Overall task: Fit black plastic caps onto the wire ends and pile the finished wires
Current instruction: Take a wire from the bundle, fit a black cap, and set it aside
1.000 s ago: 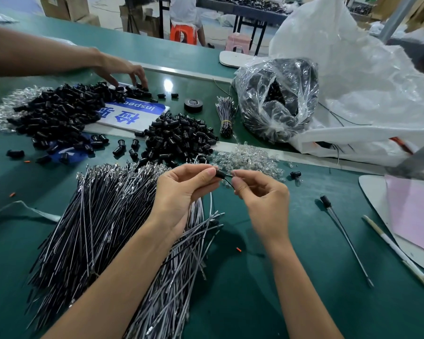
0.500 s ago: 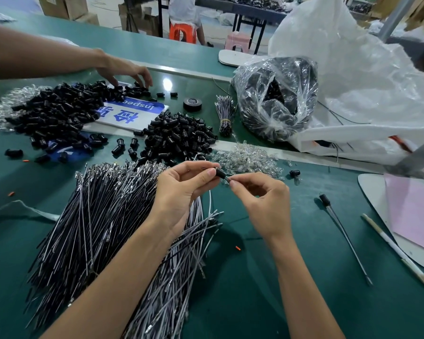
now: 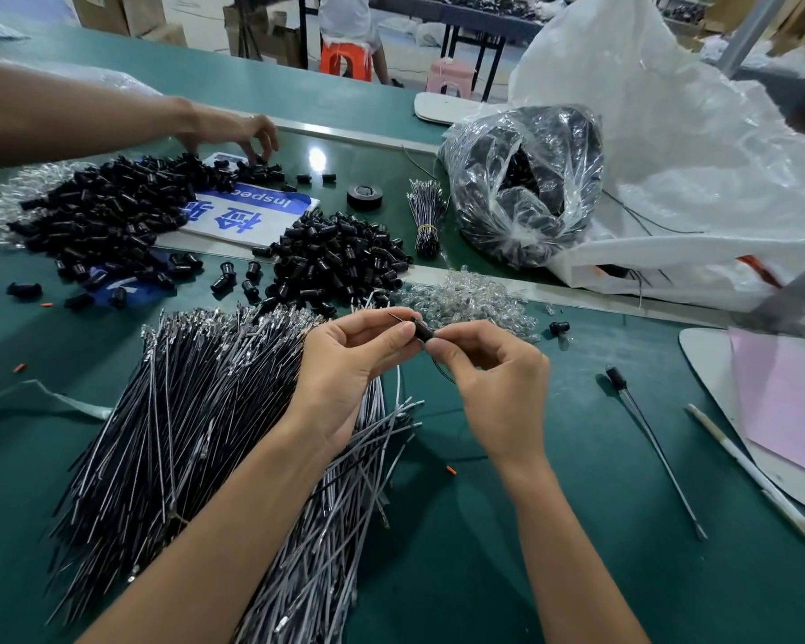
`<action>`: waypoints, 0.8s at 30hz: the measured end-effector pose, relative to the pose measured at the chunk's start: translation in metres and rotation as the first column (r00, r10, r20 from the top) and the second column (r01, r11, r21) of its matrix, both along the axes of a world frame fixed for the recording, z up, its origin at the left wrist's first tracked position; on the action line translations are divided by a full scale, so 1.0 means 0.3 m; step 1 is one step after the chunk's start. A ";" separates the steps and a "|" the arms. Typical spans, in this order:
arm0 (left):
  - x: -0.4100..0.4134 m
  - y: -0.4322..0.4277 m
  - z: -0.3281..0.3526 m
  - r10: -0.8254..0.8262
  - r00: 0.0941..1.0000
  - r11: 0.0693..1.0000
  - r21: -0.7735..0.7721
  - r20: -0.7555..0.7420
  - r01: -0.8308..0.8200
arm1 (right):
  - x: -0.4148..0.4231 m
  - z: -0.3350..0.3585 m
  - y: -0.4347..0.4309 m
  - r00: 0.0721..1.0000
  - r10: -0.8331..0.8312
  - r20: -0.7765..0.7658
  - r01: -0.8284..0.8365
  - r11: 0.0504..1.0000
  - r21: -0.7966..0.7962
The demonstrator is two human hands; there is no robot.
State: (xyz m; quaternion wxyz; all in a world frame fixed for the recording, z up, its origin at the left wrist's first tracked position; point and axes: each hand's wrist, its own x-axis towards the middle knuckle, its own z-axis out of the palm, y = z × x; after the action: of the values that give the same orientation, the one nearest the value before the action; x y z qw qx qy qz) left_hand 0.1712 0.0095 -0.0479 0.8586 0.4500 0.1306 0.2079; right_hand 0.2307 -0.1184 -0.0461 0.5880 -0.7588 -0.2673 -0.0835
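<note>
My left hand (image 3: 349,364) and my right hand (image 3: 489,388) meet above the green table (image 3: 554,550). Between their fingertips sits a small black plastic cap (image 3: 423,331), pinched from both sides. A thin wire (image 3: 440,371) loops down from the cap under my right hand, and its tip sticks out past my left fingers. Below my left arm lies a big heap of black and grey wires (image 3: 196,434). A pile of loose black caps (image 3: 340,258) lies just beyond my hands. One capped wire (image 3: 647,434) lies alone to the right.
Another person's hand (image 3: 238,132) picks at a larger cap pile (image 3: 108,211) at the back left. A clear bag of black parts (image 3: 521,188) and a big white sack (image 3: 693,155) stand at the back right. Clear small parts (image 3: 465,299), a tape roll (image 3: 364,196), a pen (image 3: 754,476).
My right hand has shifted its pinch closer to the cap, and the wire tip now pokes out past my left fingers. The other person's hand has moved a little over the far pile.
</note>
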 end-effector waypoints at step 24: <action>-0.006 -0.011 0.016 0.009 0.997 0.996 0.085 -0.077 -0.002 | -0.006 -0.017 0.011 1.000 0.007 0.011 -0.007 0.998 -0.070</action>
State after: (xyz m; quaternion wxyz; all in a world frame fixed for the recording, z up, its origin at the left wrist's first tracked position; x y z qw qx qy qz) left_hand 0.1694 0.0063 -0.0430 0.8324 0.4934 0.1562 0.1980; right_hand 0.2289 -0.1152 -0.0512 0.5600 -0.7775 -0.2759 -0.0760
